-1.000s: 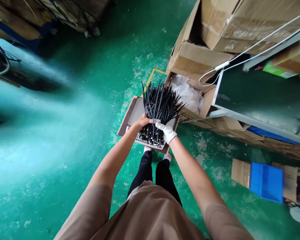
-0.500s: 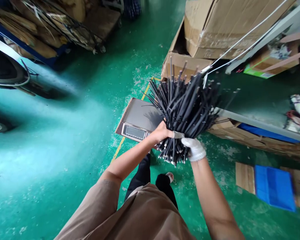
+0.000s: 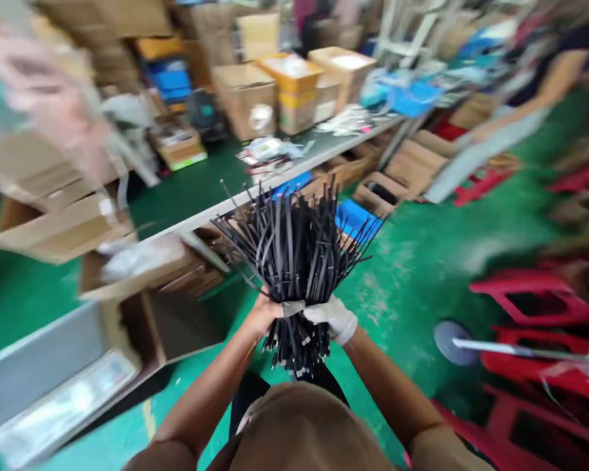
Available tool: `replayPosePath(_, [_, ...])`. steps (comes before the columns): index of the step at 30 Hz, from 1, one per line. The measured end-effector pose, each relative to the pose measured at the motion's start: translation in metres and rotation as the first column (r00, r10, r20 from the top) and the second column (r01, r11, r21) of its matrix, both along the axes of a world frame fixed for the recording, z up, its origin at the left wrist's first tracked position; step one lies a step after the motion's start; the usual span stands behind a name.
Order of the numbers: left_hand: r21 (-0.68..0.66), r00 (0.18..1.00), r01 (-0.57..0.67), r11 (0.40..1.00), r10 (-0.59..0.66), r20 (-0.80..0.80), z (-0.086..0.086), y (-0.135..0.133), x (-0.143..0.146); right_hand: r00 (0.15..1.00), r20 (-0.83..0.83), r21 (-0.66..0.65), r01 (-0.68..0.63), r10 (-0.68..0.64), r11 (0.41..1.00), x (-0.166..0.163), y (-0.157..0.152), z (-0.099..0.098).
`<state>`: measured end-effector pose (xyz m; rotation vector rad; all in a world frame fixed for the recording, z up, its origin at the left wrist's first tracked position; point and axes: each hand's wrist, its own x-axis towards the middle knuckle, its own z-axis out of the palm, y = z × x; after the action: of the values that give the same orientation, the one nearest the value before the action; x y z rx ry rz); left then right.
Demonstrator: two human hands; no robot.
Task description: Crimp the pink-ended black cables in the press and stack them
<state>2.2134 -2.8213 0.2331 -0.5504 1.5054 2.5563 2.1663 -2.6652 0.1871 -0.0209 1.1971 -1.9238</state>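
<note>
l hand (image 3: 264,315) (bare, grey wrap (image 3: 293,308) at thumb) & white-gloved r hand (image 3: 337,320) both clasp the black cable bundle (image 3: 294,261) round its lower part, held out in front above green floor (image 3: 407,261), long ends fanned upward. blurry scale (image 3: 44,347) sits lower l; bench (image 3: 211,176) w/ cardboard boxes (image 3: 245,95) beyond, red stools (image 3: 530,281) off to r.

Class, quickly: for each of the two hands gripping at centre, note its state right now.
Left hand: closed, holding the bundle of black cables.
Right hand, white-gloved: closed around the same bundle.
</note>
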Motion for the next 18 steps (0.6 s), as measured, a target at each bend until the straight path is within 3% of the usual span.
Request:
replayPosePath(2, [-0.031, 0.995, 0.095, 0.995, -0.093, 0.038, 0.002, 0.055, -0.039, 0.991, 0.019, -0.072, 0.135, -0.134, 0.988, -0.021, 0.057, 0.017])
replayPosePath(5, [-0.086, 0.964, 0.261, 0.962, -0.256, 0.067, 0.005, 0.131, -0.099, 0.949, -0.008, -0.060, 0.314, -0.315, 0.947, -0.049, 0.137, 0.033])
replayPosePath(9, [-0.177, 0.879, 0.475, 0.862, -0.472, 0.061, 0.002, 0.223, -0.184, 0.873, 0.069, -0.109, 0.488, -0.483, 0.866, -0.093, 0.223, 0.033])
replayPosePath(12, [-0.223, 0.834, 0.541, 0.811, -0.551, 0.021, -0.010, 0.291, -0.253, 0.809, 0.060, -0.126, 0.587, -0.585, 0.799, -0.140, 0.284, 0.027])
replayPosePath(15, [-0.260, 0.813, 0.545, 0.797, -0.578, -0.066, -0.023, 0.359, -0.324, 0.751, 0.030, -0.100, 0.659, -0.660, 0.745, -0.195, 0.346, 0.025])
replayPosePath(18, [-0.233, 0.760, 0.612, 0.756, -0.643, -0.092, -0.022, 0.426, -0.392, 0.697, 0.039, -0.075, 0.716, -0.716, 0.694, -0.252, 0.408, 0.033])
